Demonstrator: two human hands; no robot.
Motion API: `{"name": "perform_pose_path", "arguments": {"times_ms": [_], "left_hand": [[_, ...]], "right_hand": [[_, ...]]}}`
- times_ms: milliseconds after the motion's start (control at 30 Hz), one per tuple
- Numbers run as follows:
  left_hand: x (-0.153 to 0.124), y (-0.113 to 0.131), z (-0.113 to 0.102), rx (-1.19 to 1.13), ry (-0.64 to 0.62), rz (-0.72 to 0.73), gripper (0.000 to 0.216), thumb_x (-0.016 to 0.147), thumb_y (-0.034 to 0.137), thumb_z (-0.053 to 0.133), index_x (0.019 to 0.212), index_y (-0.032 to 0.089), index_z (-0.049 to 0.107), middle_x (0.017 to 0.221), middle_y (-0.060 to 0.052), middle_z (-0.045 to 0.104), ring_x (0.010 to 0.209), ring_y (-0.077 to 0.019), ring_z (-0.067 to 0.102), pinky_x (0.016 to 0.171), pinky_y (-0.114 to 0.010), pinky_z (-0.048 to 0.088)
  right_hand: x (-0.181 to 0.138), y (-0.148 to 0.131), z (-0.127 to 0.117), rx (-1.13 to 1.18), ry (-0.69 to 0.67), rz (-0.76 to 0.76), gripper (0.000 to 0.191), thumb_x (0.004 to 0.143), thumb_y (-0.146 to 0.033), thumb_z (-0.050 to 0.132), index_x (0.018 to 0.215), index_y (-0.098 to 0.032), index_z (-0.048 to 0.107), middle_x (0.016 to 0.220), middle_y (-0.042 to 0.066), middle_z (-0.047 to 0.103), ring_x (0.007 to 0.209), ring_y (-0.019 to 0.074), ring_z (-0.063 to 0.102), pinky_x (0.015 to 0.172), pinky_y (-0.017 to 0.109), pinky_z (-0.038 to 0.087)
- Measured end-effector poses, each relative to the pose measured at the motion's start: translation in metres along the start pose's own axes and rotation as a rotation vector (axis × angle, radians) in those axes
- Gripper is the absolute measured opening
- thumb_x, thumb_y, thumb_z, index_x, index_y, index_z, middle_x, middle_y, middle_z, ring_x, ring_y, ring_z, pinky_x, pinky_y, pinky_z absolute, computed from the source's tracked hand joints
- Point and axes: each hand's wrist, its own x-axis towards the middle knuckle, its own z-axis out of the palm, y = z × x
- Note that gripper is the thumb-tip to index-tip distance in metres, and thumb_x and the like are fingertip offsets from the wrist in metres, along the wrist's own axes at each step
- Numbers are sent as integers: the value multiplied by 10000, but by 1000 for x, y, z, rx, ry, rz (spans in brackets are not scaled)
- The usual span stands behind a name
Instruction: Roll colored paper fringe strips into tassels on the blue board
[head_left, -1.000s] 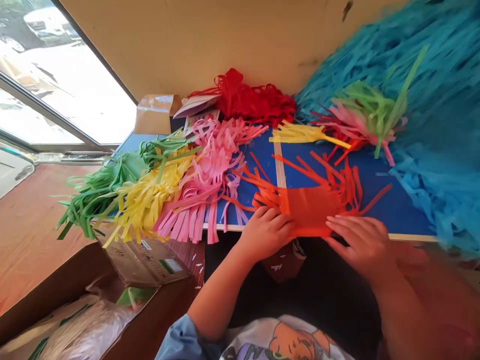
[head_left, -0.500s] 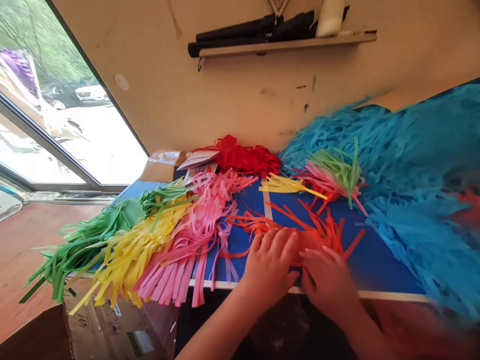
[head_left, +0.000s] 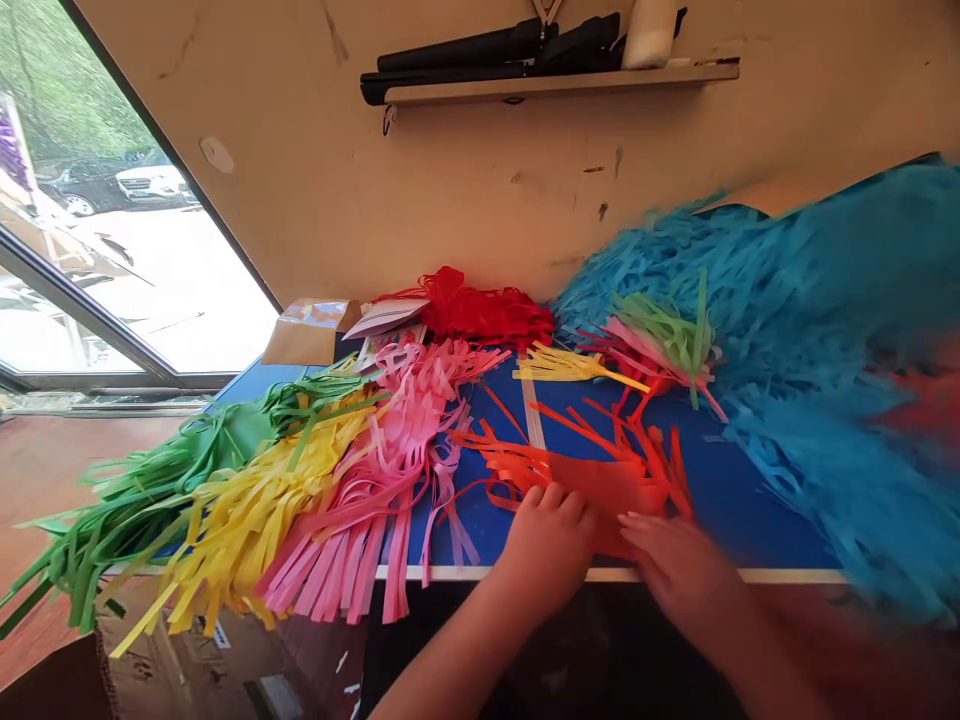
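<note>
Orange fringed paper (head_left: 600, 478) lies at the near edge of the blue table (head_left: 750, 500), its uncut part under both hands and its cut strips fanning away over the tabletop. Left hand (head_left: 547, 545) rests flat on the sheet's left part, fingers curled slightly; right hand (head_left: 679, 565) lies just beside it with fingers stretched onto the paper. Neither hand grips anything; they press down, close together.

To the left, pink fringed paper (head_left: 375, 500), yellow fringed paper (head_left: 255, 510) and green fringed paper (head_left: 150, 490) hang over the table edge. Farther back sit a small yellow fringe (head_left: 562, 365), a pink and green bundle (head_left: 660, 345) and a red heap (head_left: 480, 310) against the wall. A blue fringe pile (head_left: 825, 330) fills the right side. A shelf (head_left: 555, 85) hangs above.
</note>
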Motion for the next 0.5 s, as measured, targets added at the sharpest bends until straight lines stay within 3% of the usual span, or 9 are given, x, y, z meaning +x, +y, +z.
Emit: {"name": "perform_pose_path", "arguments": {"times_ms": [133,233,333,500], "left_hand": [[2,-6,-2,-59,57,59,297,863,252,476,1142,175,543,1168,-47,585,1109,-220,473,903,-362,380],[-1,-8,-7,-64,-7,48,276,868,276,479,1113,183,566,1114,-28,616,981,-204,541,829,-353,420],[-8,-6,-8,-13,-23,12,268,886,305,455,1093,191,581,1126,-43,613,941,-216,553,787,-363,431],[-19,5,0,65,33,-12,365,872,295,476,1195,130,519,1253,-95,542,1130,-247,476,925,-377,370]], "right_hand": [[8,11,-8,37,-134,-32,283,799,-145,435,1003,-202,622,1050,59,653,948,187,587,817,343,443],[18,17,-14,35,-196,-117,403,789,-133,436,1174,-182,544,1086,71,637,966,190,570,829,356,437],[22,18,-16,42,-158,-190,383,801,-131,433,1158,-192,558,1073,63,644,986,192,563,855,380,419],[17,12,-17,57,-28,-266,247,781,-128,453,924,-186,646,1014,68,662,1042,209,549,892,402,419]]}}
